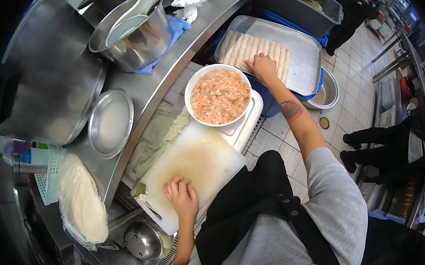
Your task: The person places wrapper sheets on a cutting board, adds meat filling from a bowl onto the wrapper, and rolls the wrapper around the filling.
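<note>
My right hand [263,67] is at the near ends of a row of pale, uncooked spring rolls [243,49] in a metal tray [304,72]. Its fingers are bent down around a roll, and their tips are partly hidden. On the white cutting board [214,157], my left hand [181,193] rests with its fingers loosely bent and nothing seen in it. Between the board and the tray stands a white bowl [188,97] full of orange and pinkish chopped filling [221,97].
A stack of pale wrapper sheets [82,200] in plastic lies left, near a metal dish [93,123]. A steel pot [138,51] stands on the counter above a blue cloth [179,26]. A greenish cloth [158,136] lies beside the board. Other people [386,145] stand at the right.
</note>
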Demonstrator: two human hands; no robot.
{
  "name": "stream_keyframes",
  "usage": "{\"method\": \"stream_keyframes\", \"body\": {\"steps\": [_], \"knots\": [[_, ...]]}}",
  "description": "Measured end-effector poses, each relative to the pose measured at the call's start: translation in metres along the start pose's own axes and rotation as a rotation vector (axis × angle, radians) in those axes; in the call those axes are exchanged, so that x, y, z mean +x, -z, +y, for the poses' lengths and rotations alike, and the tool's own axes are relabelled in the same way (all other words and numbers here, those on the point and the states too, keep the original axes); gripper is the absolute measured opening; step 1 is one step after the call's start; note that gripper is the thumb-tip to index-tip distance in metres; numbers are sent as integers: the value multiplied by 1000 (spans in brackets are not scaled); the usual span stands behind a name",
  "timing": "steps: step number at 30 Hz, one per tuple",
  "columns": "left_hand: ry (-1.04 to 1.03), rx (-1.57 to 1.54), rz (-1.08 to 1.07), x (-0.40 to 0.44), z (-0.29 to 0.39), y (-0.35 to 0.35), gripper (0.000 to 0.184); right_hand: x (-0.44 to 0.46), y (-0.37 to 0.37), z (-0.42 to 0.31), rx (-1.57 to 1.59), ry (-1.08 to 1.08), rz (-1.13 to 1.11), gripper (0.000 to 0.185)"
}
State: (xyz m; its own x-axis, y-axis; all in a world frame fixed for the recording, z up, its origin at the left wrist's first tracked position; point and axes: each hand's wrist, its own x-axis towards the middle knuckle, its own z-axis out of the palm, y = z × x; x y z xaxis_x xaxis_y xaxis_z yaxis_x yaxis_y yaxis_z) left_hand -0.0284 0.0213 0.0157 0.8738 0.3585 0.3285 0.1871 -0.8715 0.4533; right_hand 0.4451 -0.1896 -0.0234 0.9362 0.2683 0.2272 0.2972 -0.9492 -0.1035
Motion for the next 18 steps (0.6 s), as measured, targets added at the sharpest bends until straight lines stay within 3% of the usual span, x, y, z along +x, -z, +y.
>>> {"method": "stream_keyframes", "body": {"steps": [4, 11, 13, 15, 16, 18], "knots": [[5, 11, 3, 0, 0, 0, 16, 23, -6, -20, -103, -165, -41, 70], [-2, 14, 12, -1, -2, -1, 16, 24, 9, -26, -12, -299, -152, 76], [-12, 11, 21, 0, -2, -1, 17, 17, 4, -20, 40, -203, 164, 65], [-15, 13, 44, -2, -4, -1, 18, 3, 19, -6, 369, 45, 449, 47], [-16, -6, 63, -5, -8, -4, 21, 2, 7, 1, 482, 158, 713, 34], [-14, -30, 183, -11, -10, -5, 25, -30, 28, -7, 513, 202, 883, 33]]}}
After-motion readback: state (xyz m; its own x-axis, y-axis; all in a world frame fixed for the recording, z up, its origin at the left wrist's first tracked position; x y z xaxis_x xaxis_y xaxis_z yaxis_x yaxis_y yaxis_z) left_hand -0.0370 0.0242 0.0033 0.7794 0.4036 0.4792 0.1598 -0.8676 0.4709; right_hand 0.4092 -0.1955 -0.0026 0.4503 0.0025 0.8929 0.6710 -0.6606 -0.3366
